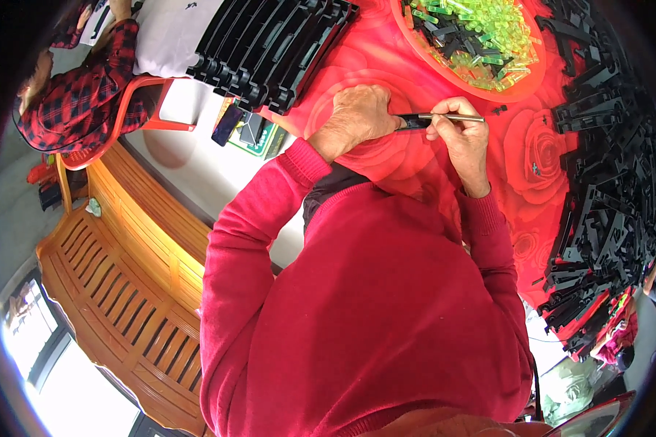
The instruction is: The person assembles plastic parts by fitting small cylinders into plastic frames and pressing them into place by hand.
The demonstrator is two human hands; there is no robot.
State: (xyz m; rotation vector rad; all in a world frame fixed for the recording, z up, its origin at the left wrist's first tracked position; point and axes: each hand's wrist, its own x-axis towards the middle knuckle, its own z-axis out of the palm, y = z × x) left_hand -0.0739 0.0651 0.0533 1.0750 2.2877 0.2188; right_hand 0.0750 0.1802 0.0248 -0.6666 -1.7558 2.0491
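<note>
Over the red rose-patterned cloth (408,164), my left hand (362,113) is closed around one end of a dark plastic piece (414,122). Its fingers are mostly hidden beneath the back of the hand. My right hand (461,142) pinches a slim, pen-like metallic tool (465,118) between thumb and fingers. The tool points left and meets the dark piece between the two hands; its tip is too small to make out. A tiny black bit (499,110) lies on the cloth beside my right hand.
Beyond my hands stands a red basin (481,91) with yellow-green clear parts and black pieces. Long black plastic strips (270,51) are stacked at the far left. Black parts (608,197) heap along the right. A wooden bench (124,291) and a seated person (80,109) are left.
</note>
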